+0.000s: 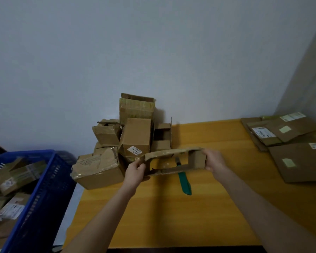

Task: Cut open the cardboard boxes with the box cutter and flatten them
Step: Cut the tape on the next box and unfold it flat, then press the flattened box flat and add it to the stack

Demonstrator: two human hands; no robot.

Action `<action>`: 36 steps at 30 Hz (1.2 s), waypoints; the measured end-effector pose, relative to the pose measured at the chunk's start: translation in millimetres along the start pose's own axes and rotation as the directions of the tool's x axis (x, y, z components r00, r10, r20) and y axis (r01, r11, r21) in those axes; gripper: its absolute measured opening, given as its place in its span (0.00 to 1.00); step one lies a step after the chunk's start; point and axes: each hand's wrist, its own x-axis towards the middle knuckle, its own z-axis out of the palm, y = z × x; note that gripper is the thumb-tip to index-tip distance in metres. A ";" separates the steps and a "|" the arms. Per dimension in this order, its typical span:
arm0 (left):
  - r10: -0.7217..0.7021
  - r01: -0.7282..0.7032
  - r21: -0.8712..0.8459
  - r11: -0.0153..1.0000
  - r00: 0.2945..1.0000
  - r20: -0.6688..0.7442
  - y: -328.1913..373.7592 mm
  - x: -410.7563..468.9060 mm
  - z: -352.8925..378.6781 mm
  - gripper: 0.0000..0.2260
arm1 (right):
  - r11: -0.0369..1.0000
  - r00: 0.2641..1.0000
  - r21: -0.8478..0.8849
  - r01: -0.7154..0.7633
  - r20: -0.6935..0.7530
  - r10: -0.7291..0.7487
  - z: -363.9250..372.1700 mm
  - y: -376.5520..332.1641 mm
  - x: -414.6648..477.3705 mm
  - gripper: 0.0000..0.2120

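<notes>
We see the job partway done. One small cardboard box (173, 152) is held up just above the counter (190, 216), near its middle, with both ends open so that we look straight through it. The left hand (135, 169) grips its left end and the right hand (214, 161) its right end. The fingers (209, 168) of both hands are curled round the cardboard edges, thumbs on the near side. The box looks cut open already and half collapsed, so we judge that the step in hand is pressing it flat.

The green box cutter (185, 181) lies on the counter just beyond and below the held box, with neither hand on it.

Done so far: several flattened boxes (299, 161) lie stacked at the far right of the counter.

Left to do: a pile of boxes (135, 136), standing and partly crushed, sits at the far left against the wall. A blue crate (44, 179) beside the counter on the left holds more cardboard, though we cannot tell whether that is waiting or finished. By our reckoning more remains than is done.
</notes>
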 end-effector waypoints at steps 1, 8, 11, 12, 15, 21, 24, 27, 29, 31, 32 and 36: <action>0.027 -0.027 -0.002 1.000 0.999 0.023 -1.2 -1.6 -4.4 0.10 | 0.979 0.992 0.164 -0.117 0.068 0.108 -5.2 3.8 1.0 0.14; 0.086 -0.115 0.101 0.988 0.965 0.247 -17.5 -5.1 -25.7 0.13 | 0.940 0.907 -0.034 -0.340 0.254 0.337 -14.6 23.5 -5.9 0.20; 0.087 -0.094 0.003 0.996 0.938 0.336 -25.0 -2.5 -29.1 0.15 | 0.923 0.915 -0.178 -0.342 0.161 0.371 -8.6 40.0 -3.4 0.28; 0.082 -0.076 -0.029 0.997 0.934 0.347 -28.2 -1.4 -29.6 0.16 | 0.919 0.922 -0.206 -0.336 0.127 0.365 -7.1 42.6 -4.5 0.25; 0.015 -0.006 -0.034 0.999 0.966 0.260 -35.5 3.0 -22.8 0.23 | 0.931 0.940 -0.163 -0.325 0.052 0.337 -3.3 46.5 -7.9 0.17; -0.314 0.354 -0.162 0.921 0.921 0.230 -48.3 22.9 -8.3 0.28 | 0.960 0.981 -0.207 -0.187 0.015 0.194 15.2 59.2 0.4 0.27; -0.402 0.448 -0.216 0.868 0.887 0.227 -58.2 29.8 -7.5 0.30 | 0.954 0.985 -0.256 -0.158 0.020 0.169 22.2 68.2 4.8 0.26; -0.385 0.380 -0.234 0.895 0.922 0.027 -75.1 35.5 -4.0 0.22 | 0.948 0.979 -0.260 -0.183 0.035 0.199 30.6 81.6 9.7 0.22; -0.373 0.354 -0.207 0.912 0.925 -0.064 -86.2 35.8 -2.2 0.21 | 0.943 0.977 -0.272 -0.193 0.035 0.211 39.8 88.6 11.7 0.21; -0.370 0.353 -0.234 0.906 0.929 -0.029 -97.9 37.2 -6.9 0.23 | 0.935 0.979 -0.298 -0.194 0.009 0.206 48.3 96.5 17.3 0.22; -0.385 0.381 -0.272 0.884 0.922 0.040 -104.1 38.7 -10.3 0.23 | 0.928 0.978 -0.317 -0.197 -0.004 0.207 51.4 99.0 19.2 0.23; -0.365 0.359 -0.242 0.902 0.931 0.019 -128.1 44.9 -25.2 0.21 | 0.918 0.970 -0.338 -0.208 0.048 0.237 63.0 113.1 24.2 0.22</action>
